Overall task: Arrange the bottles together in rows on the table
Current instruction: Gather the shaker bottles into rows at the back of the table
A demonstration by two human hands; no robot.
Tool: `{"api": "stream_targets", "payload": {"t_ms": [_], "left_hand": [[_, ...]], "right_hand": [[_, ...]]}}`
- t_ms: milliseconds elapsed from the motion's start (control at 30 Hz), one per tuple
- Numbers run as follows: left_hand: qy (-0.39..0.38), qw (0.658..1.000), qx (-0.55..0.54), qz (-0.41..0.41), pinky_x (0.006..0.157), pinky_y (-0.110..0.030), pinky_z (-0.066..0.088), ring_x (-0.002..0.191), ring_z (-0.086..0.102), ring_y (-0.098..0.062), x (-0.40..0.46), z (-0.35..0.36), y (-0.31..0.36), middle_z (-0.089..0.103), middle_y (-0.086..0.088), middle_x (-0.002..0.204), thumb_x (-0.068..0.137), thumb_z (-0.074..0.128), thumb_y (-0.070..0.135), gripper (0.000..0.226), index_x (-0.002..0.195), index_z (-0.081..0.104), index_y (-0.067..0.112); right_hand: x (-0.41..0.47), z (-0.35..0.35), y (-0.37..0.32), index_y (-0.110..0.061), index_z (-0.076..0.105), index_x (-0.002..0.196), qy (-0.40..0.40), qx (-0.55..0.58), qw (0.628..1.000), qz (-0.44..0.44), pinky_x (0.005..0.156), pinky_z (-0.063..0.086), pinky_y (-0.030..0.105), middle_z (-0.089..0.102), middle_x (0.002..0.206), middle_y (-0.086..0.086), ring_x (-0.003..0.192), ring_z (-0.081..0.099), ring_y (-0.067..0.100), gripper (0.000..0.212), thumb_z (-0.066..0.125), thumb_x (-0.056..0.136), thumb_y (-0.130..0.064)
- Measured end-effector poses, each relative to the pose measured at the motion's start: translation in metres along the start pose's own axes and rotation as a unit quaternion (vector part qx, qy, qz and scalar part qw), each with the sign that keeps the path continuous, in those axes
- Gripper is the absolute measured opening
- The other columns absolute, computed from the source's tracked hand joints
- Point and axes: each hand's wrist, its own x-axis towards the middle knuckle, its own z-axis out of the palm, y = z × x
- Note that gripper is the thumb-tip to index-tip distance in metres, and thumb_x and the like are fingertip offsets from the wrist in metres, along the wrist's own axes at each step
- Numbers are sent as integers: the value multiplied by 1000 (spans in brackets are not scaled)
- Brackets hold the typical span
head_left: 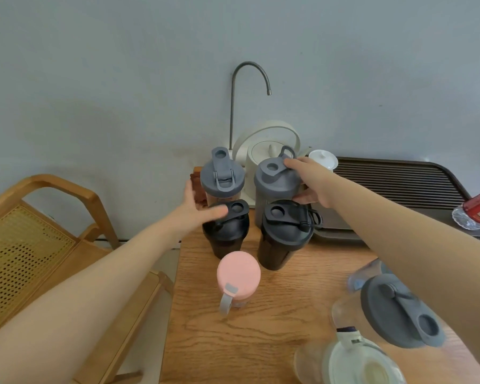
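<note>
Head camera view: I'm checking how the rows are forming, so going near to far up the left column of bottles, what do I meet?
Pink-lidded bottle → black bottle, with the left hand on its lid → clear bottle with a grey lid.

A plain pale grey-blue wall (122,65) fills the upper half of the view, evenly lit, with soft shadows low on its left side. Against it stands a wooden table (261,328) with a strong grain pattern. On the left, just beside the table, is 1 wooden chair (53,217) with a curved armrest and a woven cane seat. At the back of the table a thin metal spout (250,76) arches up in front of the wall, above a cream kettle (263,153). To the right of the kettle lies a dark slatted tray (394,178), reaching toward the table's right edge.
</note>
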Motion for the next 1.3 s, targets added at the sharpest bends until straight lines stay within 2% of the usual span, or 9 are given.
{"api": "stream_targets", "payload": {"t_ms": [133, 267, 400, 567, 733, 1000, 1100, 1200, 1300], "left_hand": [[62, 995, -69, 30, 111, -49, 29, 137, 29, -27, 25, -13, 20, 18, -8, 154, 75, 71, 32, 106, 144, -9, 31], [11, 998, -17, 65, 108, -45, 34, 135, 32, -26, 37, -10, 25, 23, -7, 152, 66, 80, 21, 116, 143, -5, 36], [67, 994, 18, 85, 107, -50, 35, 133, 35, -26, 42, -19, 19, 28, -7, 150, 62, 83, 22, 114, 144, 5, 35], [101, 990, 36, 87, 105, -41, 37, 130, 38, -23, 45, -37, 20, 34, -6, 147, 67, 80, 20, 100, 144, 16, 24], [88, 990, 27, 110, 82, -26, 41, 108, 51, -15, 41, -45, 24, 50, 4, 118, 73, 74, 13, 74, 135, 35, 19], [64, 994, 41, 76, 100, -32, 34, 131, 38, -21, 43, -44, 19, 35, -3, 147, 78, 70, 24, 92, 146, 9, 20], [126, 981, 129, 70, 111, -41, 22, 140, 19, -26, 37, -40, 20, 15, -8, 155, 75, 72, 33, 103, 146, -1, 16], [237, 907, 285, 198, 111, -43, 18, 137, 18, -31, 16, -31, 23, 21, -15, 148, 70, 74, 37, 92, 141, 20, 12], [164, 869, 342, 318, 108, -40, 25, 128, 29, -28, -9, -12, 24, 34, -14, 136, 69, 75, 35, 73, 129, 41, 12]], "right_hand": [[5, 3, -4, -23, 43, 123, 5, -5, 1000, 4, 79, 54, 40, 48, 117, 6, 105, 56, 28, 33, 48, 92, -35], [8, 16, -5, -21, 43, 119, -1, -7, 1000, 2, 80, 56, 41, 49, 123, 8, 110, 55, 29, 29, 45, 93, -32], [10, 29, -9, -20, 41, 120, -19, -2, 1000, 2, 80, 56, 44, 45, 118, 6, 106, 52, 26, 29, 44, 93, -31], [13, 49, -17, -17, 40, 121, -30, -22, 999, -12, 79, 57, 44, 42, 122, 6, 105, 49, 24, 31, 43, 93, -31], [14, 61, -21, -18, 38, 116, -39, -43, 998, -7, 76, 56, 41, 40, 122, 7, 105, 51, 27, 29, 44, 92, -34], [4, 39, -12, -12, 24, 143, 6, -197, 978, -65, 95, 49, 44, 45, 129, 5, 109, 56, 27, 85, 51, 79, -63], [-14, 17, -6, -11, 29, 142, -20, -317, 941, -116, 104, 37, 36, 40, 145, 6, 127, 44, 24, 90, 53, 75, -67], [-39, 3, 8, -19, 24, 144, -120, -497, 844, -162, 105, 36, 35, 35, 147, 3, 130, 39, 21, 94, 65, 70, -60], [-48, 6, 28, -25, 15, 144, -137, -597, 767, -194, 105, 39, 43, 31, 147, 6, 129, 37, 29, 103, 74, 64, -54]]}}
